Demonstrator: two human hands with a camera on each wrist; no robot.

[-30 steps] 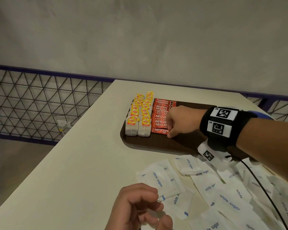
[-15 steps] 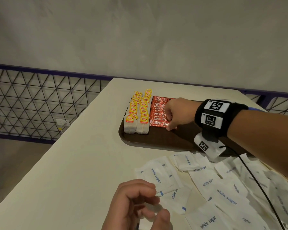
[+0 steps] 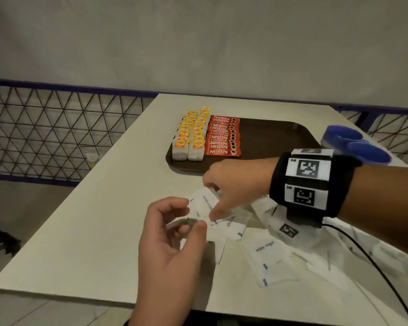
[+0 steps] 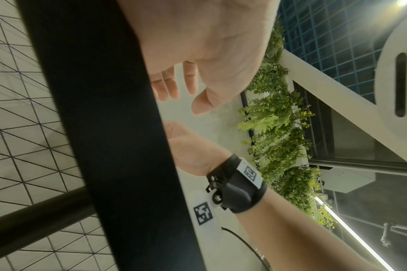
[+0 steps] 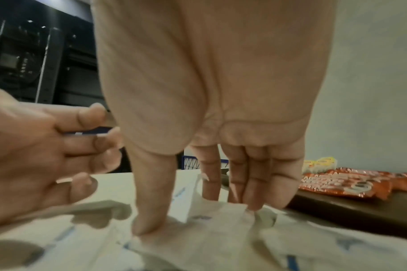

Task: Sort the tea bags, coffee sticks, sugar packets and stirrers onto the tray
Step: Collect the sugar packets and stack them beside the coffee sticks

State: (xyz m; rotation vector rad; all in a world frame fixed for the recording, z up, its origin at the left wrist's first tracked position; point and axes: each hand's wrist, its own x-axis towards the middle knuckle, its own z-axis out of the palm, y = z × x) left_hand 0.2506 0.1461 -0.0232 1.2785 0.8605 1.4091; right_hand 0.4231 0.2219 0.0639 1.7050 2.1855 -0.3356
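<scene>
Table (image 3: 85, 231): we see loose sugar packets (image 3: 266, 257) at near right.
Tray (image 3: 269, 137): far; tea bags (image 3: 190, 137) left, coffee sticks (image 3: 223, 137) beside them.
Right hand (image 3: 236, 184): we left the tray; fingers now pinch a packet.
Left hand (image 3: 172, 234): curled, pinching a packet edge.

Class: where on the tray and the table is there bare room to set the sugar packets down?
Free: tray floor right of the coffee sticks; table left of the left hand. Crowded: the tray's left end with tea bags; the near-right table under loose sugar packets.
</scene>
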